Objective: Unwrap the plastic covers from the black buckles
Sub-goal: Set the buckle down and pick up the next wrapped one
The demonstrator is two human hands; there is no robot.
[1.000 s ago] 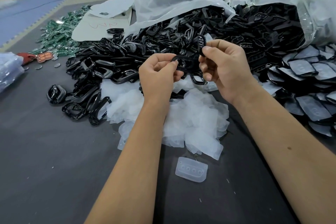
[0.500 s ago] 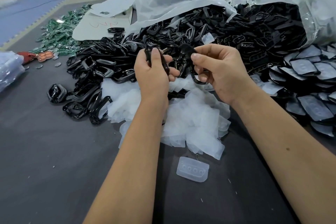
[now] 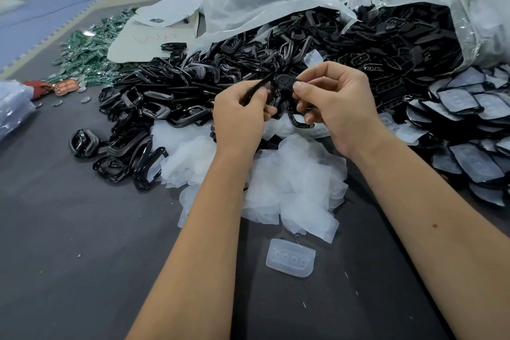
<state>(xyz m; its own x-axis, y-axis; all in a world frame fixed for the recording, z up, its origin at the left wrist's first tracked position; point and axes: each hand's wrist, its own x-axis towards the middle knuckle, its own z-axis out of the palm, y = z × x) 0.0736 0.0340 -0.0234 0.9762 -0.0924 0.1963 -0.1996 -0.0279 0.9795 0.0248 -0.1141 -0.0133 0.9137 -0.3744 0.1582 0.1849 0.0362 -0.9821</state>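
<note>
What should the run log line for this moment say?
left hand: holds black buckle | right hand: pinches black piece | removed covers: heaped below

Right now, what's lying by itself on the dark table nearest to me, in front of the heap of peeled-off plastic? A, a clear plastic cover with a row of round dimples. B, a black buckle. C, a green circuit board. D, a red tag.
A: a single clear plastic cover with round dimples lies alone on the table, nearer than the white plastic heap.
</note>
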